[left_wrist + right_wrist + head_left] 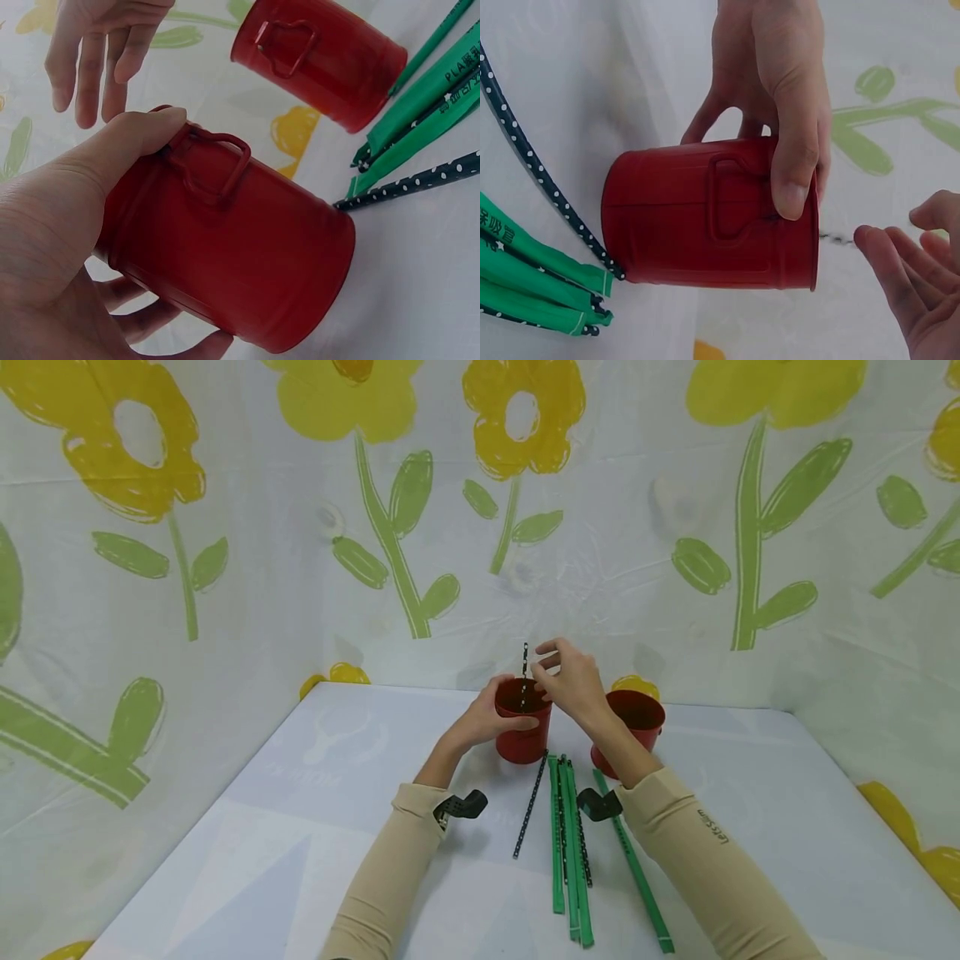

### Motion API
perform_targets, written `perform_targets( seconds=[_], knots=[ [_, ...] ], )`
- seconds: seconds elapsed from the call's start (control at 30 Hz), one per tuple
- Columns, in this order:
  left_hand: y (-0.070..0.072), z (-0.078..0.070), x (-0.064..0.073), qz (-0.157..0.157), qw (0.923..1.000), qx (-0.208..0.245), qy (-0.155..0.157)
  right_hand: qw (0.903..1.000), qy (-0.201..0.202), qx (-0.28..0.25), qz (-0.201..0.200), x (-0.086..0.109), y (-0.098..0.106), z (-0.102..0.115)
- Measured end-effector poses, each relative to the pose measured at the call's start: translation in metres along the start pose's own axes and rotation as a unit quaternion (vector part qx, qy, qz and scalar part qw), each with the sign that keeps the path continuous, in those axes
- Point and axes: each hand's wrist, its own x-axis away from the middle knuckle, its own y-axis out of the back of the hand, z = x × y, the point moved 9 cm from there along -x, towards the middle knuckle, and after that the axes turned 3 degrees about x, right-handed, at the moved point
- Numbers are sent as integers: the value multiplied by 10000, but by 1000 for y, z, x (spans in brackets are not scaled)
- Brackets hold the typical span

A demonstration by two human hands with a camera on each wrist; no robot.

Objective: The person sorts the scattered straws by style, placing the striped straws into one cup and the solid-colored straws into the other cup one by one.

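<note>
My left hand grips a red metal bucket with a small wire handle, thumb on the rim and fingers around the far side. Inside the bucket stands a black straw with white dots, its upper end above the rim. My right hand is just right of that straw, fingers spread and loosely bent, holding nothing. In the right wrist view the straw looks blurred near the fingertips; whether they touch it I cannot tell.
A second red bucket stands to the right, partly behind my right forearm. In front lie several green paper-wrapped straws mixed with bare dotted ones. One dotted straw lies apart on the left, one green wrapper on the right.
</note>
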Motion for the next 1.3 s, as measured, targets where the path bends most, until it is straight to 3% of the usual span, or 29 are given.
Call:
perform_targets(
  seconds=[0.63,1.3],
  knots=[
    [2,0,1,-18,10000,-17,35,9997,99,160,129,7,1,-2],
    [0,1,1,7,10000,-68,2,9989,184,320,289,41,-7,-10]
  ],
)
